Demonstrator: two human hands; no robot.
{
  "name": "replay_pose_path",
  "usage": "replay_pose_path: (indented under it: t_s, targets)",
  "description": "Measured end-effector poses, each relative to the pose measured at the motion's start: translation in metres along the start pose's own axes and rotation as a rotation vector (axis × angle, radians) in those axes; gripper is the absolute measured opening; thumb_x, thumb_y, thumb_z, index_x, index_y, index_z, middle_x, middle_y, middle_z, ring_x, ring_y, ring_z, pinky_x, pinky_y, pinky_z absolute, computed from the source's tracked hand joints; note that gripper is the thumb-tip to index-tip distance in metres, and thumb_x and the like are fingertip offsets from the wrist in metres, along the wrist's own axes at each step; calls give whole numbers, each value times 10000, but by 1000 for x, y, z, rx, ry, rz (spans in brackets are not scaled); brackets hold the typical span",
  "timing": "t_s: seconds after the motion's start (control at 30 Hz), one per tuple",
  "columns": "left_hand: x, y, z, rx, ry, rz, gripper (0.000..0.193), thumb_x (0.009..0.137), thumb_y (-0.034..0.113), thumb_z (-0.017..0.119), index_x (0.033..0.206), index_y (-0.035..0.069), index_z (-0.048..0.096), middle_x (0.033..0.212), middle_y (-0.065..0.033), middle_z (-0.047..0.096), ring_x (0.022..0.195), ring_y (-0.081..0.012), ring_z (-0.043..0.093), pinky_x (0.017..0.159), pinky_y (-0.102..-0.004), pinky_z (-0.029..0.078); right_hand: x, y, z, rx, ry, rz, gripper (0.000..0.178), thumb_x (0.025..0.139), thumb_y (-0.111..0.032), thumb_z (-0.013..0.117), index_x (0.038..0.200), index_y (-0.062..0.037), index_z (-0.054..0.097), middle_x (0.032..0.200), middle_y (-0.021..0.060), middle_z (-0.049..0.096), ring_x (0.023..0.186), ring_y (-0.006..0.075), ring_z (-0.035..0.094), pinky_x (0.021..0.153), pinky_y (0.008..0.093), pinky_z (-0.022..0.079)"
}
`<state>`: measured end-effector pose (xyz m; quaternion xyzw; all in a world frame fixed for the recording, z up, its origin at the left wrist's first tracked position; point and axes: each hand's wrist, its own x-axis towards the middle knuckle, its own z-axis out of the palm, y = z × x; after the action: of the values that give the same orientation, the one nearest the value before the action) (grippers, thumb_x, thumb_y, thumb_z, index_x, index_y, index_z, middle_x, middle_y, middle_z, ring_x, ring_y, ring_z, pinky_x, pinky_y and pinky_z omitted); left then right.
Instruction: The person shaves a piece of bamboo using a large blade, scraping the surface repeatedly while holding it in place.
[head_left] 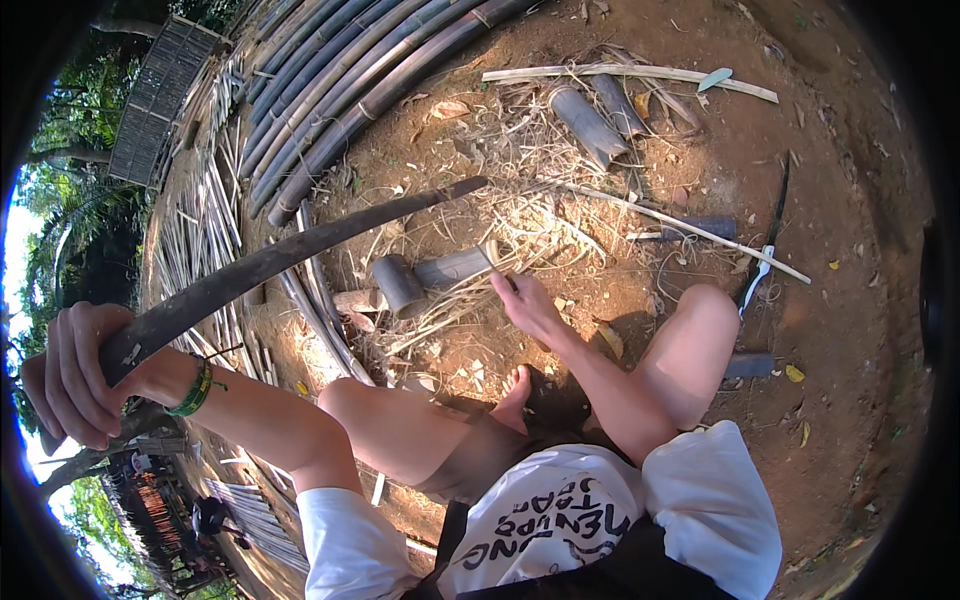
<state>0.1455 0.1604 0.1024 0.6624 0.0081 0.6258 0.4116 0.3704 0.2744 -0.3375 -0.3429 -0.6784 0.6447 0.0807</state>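
Note:
My left hand (75, 370), raised at the far left, is closed around one end of a long dark bamboo strip (270, 265). The strip slants up to the right, its narrower far end over the shavings. In front of my bent knees, my right hand (528, 305) is wrapped round the dark handle of a knife (488, 259); only a thin bit of its blade shows. Hand and strip are apart. Just left of that hand lie a short bamboo section (398, 284) and a longer bamboo piece (455, 267) on the ground.
Pale bamboo shavings (535, 215) litter the dirt ahead. Cut bamboo tubes (585, 125) and a pale split stick (690, 228) lie beyond. Long bamboo poles (350, 90) are stacked at the far left. Near my right knee is a white object (758, 272) on a dark, long thing.

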Motion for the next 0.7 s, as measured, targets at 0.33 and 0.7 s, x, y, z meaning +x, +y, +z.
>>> replay_pose_path:
  t_s: [0.33,0.7]
  targets:
    - [13,-5,6,-141,-180,-14,219,887,119,618,674,76,592,551,-75,649,415,-143,607,420,-229,511,6,-8,-8,-136,-7,-34,669,955,-625,405,905,-11,666,626,136,606,606,309,615,617,454,461]
    - [6,-6,22,-70,-120,-9,256,911,156,613,682,59,552,539,-108,649,401,-158,615,384,-240,522,8,-1,-4,-63,32,-36,659,962,-614,407,813,-14,638,570,86,569,561,252,594,558,422,452]
